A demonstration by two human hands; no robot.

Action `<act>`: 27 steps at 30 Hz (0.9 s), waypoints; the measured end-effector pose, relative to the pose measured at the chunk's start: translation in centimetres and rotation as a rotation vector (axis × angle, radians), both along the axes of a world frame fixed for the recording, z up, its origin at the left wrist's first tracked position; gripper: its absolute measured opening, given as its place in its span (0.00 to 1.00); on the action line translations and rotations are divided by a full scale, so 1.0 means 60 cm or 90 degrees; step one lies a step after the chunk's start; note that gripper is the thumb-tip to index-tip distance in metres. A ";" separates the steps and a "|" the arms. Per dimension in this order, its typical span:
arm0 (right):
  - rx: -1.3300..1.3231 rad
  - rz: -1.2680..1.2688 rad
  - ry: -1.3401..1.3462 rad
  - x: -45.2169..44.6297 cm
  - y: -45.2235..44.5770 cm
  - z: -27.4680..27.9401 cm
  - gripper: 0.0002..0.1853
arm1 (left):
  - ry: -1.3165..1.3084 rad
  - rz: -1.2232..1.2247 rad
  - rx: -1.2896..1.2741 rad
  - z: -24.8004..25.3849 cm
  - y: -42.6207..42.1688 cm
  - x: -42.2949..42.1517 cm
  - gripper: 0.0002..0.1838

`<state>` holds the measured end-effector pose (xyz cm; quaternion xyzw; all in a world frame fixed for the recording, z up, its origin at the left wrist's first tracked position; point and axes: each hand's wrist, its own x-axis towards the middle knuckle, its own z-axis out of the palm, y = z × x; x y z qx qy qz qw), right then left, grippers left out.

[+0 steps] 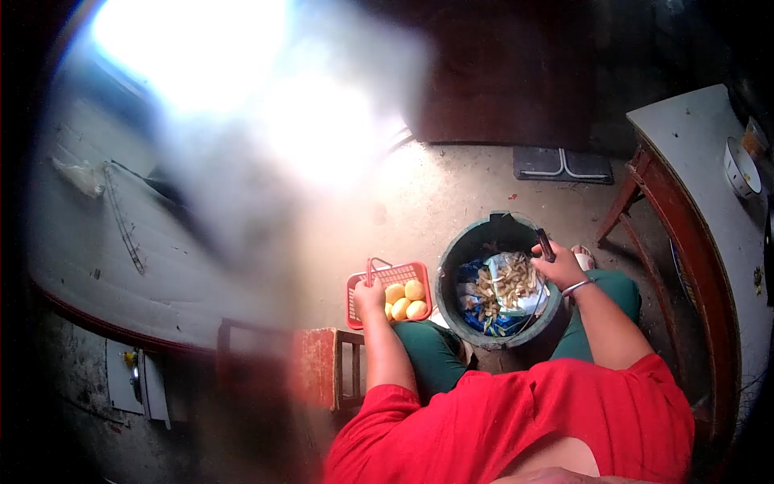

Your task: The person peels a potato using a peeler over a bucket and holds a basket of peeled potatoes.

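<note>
My left hand (370, 297) is closed around the handle of a red plastic basket (352, 302), which stands beside my left knee. Several peeled yellow potatoes (400, 306) lie in the basket, right of my fingers. Between my legs stands a dark green bucket (446, 302), with pale brown peelings (509, 284) on blue and white plastic inside it. My right hand (556, 264) is at the bucket's right rim, fingers wrapped around a dark handle (546, 244). Whether this handle belongs to the bucket's wire bail or to a tool, I cannot tell.
A red wooden stool (318, 367) stands left of my leg. At the right is a white-topped table (685, 121) with a white bowl (742, 167). Another pale tabletop (145, 298) fills the left. A dark folded item (562, 164) lies on the floor ahead.
</note>
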<state>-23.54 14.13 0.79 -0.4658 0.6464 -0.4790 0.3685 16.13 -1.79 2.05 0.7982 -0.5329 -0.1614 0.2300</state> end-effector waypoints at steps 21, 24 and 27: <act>0.013 0.008 0.003 -0.006 0.001 0.003 0.18 | -0.028 -0.031 0.026 -0.021 -0.015 0.005 0.22; 0.010 0.007 0.008 -0.007 0.002 0.003 0.18 | -0.019 -0.034 0.018 -0.026 -0.016 0.006 0.22; 0.009 0.006 0.009 -0.008 0.001 0.000 0.18 | -0.002 -0.038 0.017 -0.030 -0.019 0.008 0.22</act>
